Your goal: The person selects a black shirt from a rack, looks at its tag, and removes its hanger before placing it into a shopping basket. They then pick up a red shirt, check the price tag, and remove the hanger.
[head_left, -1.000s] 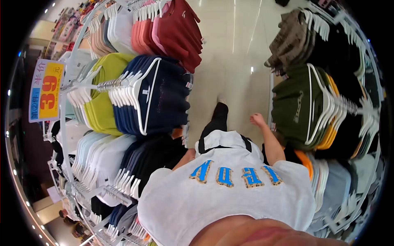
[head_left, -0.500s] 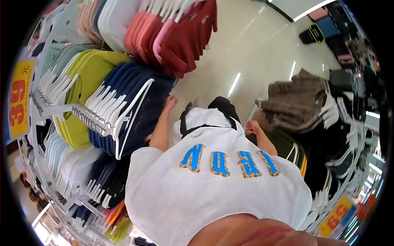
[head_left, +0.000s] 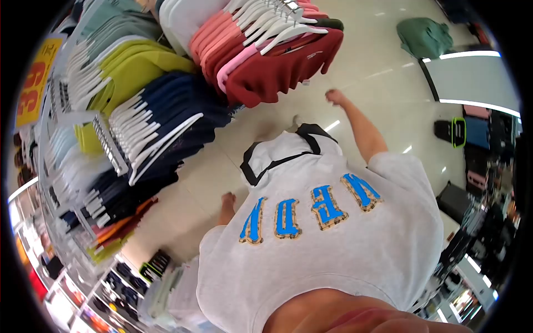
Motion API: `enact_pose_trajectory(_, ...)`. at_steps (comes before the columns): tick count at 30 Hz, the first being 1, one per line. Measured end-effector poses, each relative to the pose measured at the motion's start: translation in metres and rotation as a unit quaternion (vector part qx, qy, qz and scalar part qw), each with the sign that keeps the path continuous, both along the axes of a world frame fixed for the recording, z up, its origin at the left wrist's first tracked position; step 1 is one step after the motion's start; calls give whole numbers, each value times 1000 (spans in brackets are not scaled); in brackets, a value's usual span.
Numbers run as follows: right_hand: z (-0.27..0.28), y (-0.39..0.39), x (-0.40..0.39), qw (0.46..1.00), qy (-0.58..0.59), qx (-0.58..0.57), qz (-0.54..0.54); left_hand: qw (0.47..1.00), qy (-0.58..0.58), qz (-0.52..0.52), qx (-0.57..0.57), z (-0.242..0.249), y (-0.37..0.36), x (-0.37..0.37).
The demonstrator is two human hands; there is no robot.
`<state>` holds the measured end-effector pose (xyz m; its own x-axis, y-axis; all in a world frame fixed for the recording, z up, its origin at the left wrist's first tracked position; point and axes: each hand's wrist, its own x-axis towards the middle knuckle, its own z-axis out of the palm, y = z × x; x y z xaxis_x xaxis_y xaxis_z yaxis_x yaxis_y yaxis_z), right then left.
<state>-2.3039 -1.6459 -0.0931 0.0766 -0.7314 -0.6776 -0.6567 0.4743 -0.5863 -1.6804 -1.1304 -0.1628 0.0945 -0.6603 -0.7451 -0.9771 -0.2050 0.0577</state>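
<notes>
My left hand (head_left: 228, 200) hangs beside my body at the lower left, over the pale floor. Its fingers look loosely curled, and nothing shows in them. On the other side my right arm reaches forward, and my right hand (head_left: 335, 97) is over the floor, fingers curled in, holding nothing visible. The dark red shirt (head_left: 277, 66) on the rack is the garment nearest to it, with a gap between. Between my arms is my white shirt (head_left: 316, 250) with blue letters.
A metal rack (head_left: 83, 117) at the left holds navy shirts (head_left: 183, 105) and yellow-green shirts (head_left: 139, 64) on white hangers. A green bundle (head_left: 425, 38) lies at the upper right. Black bags (head_left: 451, 131) stand at the right, and stacked pale clothes (head_left: 172, 294) at the lower left.
My right hand has swung forward, while my left hand has moved back from beside the navy shirts. The view has shifted, and the brown clothes at the right are out of view.
</notes>
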Motion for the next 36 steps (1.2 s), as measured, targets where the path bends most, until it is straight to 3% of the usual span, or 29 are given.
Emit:
enact_pose_trajectory(1,18,-35,13,981,138,-138,-14,994,30,100,33,21,38,-22)
enact_pose_trajectory(3,79,-87,27,935,54,-349,14,951,89,292,44,47,90,-69)
enact_pose_trajectory(5,103,-130,31,975,-27,-213,-58,906,132,401,11,55,114,-122)
enact_pose_trajectory(6,103,-139,36,976,-38,-210,-54,889,152,432,-12,51,116,-146)
enact_pose_trajectory(8,99,-153,45,957,51,-280,54,857,211,462,-87,31,98,-181)
enact_pose_trajectory(10,74,-162,51,967,10,-244,69,821,271,460,-203,-1,80,-207)
enact_pose_trajectory(12,9,-179,47,964,-10,-231,130,782,387,439,-214,62,12,-263)
enact_pose_trajectory(14,-6,-173,51,949,18,-272,157,597,410,679,-121,86,-49,-295)
enact_pose_trajectory(15,-7,-164,53,931,50,-312,182,619,384,676,-113,87,-69,-302)
enact_pose_trajectory(17,10,-144,50,945,77,-252,193,651,347,664,-125,79,-101,-314)
enact_pose_trajectory(19,12,-128,47,943,-33,-245,223,671,331,646,-153,77,-137,-317)
enact_pose_trajectory(22,89,-89,43,957,-130,-53,255,728,350,559,-188,93,-207,-324)
enact_pose_trajectory(23,85,-79,39,956,-131,-48,257,747,355,522,-208,97,-230,-330)
enact_pose_trajectory(25,63,-63,28,958,-200,-58,198,784,373,428,-250,128,-279,-350)
enact_pose_trajectory(27,75,-46,23,954,-250,23,161,817,392,328,-268,172,-326,-375)
enact_pose_trajectory(30,77,-32,19,899,-382,211,35,824,433,210,-299,174,-371,-409)
enact_pose_trajectory(32,111,-19,22,875,-418,244,10,917,316,118,-214,168,-400,-425)
enact_pose_trajectory(34,128,-12,23,841,-463,280,3,917,333,136,-171,164,-411,-435)
enact_pose_trajectory(36,132,-5,22,852,-450,266,5,917,350,143,-130,148,-418,-443)
